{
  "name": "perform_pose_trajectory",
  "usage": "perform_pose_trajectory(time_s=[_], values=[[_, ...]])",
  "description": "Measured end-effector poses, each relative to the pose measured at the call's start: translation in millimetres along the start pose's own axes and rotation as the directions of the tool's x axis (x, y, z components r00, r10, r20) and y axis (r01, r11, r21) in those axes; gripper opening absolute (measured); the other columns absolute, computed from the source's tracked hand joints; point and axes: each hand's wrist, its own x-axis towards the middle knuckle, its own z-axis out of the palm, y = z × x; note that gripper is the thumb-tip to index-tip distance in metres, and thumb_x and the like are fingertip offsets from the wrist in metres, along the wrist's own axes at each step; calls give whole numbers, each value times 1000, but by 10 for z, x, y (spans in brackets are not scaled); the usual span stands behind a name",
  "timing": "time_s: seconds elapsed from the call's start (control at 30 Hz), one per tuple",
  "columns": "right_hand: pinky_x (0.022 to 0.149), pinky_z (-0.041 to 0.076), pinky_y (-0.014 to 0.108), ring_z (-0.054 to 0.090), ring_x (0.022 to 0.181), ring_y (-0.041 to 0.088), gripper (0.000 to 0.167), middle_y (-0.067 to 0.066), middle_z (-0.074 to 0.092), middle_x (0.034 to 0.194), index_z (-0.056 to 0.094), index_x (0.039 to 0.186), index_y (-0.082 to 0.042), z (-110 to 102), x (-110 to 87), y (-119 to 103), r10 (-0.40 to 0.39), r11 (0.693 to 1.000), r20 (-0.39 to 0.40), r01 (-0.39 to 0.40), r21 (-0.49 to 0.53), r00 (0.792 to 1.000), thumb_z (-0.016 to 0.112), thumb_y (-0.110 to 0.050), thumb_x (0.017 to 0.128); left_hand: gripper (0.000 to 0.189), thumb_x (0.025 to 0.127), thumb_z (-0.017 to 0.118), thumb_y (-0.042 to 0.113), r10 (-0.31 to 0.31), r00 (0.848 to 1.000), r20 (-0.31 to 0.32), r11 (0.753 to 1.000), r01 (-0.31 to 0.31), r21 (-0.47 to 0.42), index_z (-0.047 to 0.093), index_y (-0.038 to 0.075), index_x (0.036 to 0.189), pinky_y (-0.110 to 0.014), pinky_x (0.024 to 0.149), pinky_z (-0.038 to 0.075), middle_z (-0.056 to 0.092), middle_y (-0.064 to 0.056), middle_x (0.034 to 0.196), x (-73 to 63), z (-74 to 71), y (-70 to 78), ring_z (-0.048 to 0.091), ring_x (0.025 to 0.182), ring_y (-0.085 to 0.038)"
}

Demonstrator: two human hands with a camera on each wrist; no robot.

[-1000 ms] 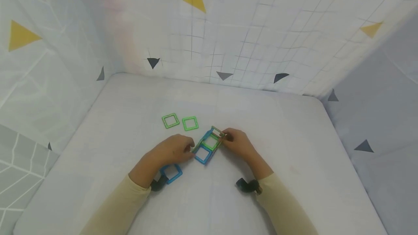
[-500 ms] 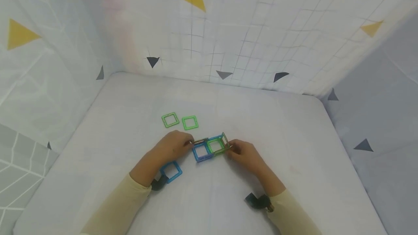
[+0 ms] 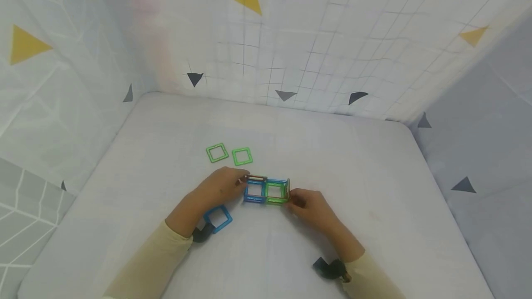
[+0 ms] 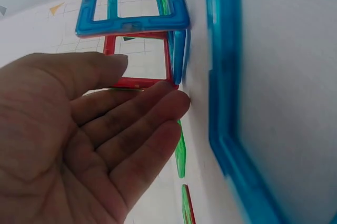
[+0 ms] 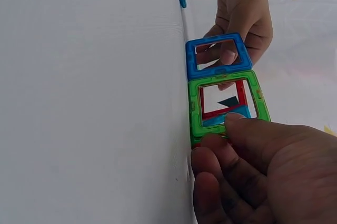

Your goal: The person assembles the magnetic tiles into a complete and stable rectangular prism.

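Note:
A box-like row of square magnetic tiles stands on the table, with blue tiles on the left and green on the right, and several tiles upright as walls. My left hand is at its left back corner, with thumb and fingers at a red tile in the left wrist view. At the right end my right hand pinches the structure's end; in the right wrist view its thumb lies over the lower edge of an upright green tile, fingers beneath. A blue tile adjoins that green one.
Two loose green tiles lie flat behind the left hand. A loose blue tile lies under the left wrist, beside the dark wrist camera. White fabric walls with coloured triangles surround the white table.
The tile structure has turned clockwise from a diagonal to lying straight across. My right hand has come nearer and slightly right with its end, while my left hand has barely moved.

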Motion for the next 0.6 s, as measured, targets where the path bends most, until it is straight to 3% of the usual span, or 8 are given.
perform_pose_trajectory(time_s=[0.13, 0.37, 0.47, 0.6], values=[[74, 57, 24, 65, 84, 8, 24, -8, 73, 96, 72, 111, -16, 10, -16, 19, -25, 999, -7, 26, 38, 1000, 77, -18, 87, 38, 97, 64, 26, -4, 1000, 6, 1000, 4, -4, 63, 15, 134, -35, 93, 56, 72, 1, 115, -5, -3, 6, 67, 107, -16], [72, 56, 24, 63, 82, 9, 24, -9, 71, 94, 72, 112, -15, 29, -6, 94, -56, 997, 10, 55, 47, 998, 76, -19, 89, 41, 98, 61, 32, -133, 990, 50, 991, 132, 13, 61, 13, 134, -42, 99, 53, 69, -3, 120, -90, -74, -11, 63, 114, -21], [75, 57, 24, 64, 83, 8, 23, -10, 71, 95, 72, 111, -16, 30, -4, 116, -63, 997, 14, 62, 45, 998, 76, -20, 89, 43, 96, 63, 36, -173, 982, 69, 984, 169, 62, 63, 11, 131, -45, 101, 51, 68, -6, 123, -164, -113, -12, 63, 117, -25], [77, 57, 25, 64, 85, 7, 23, -12, 71, 96, 72, 111, -18, 40, 3, 144, -59, 997, 9, 58, 44, 998, 76, -23, 89, 55, 89, 71, 46, -200, 971, 128, 966, 174, 192, 63, 8, 127, -43, 93, 54, 68, -6, 110, -248, -138, -6, 63, 96, -22]])
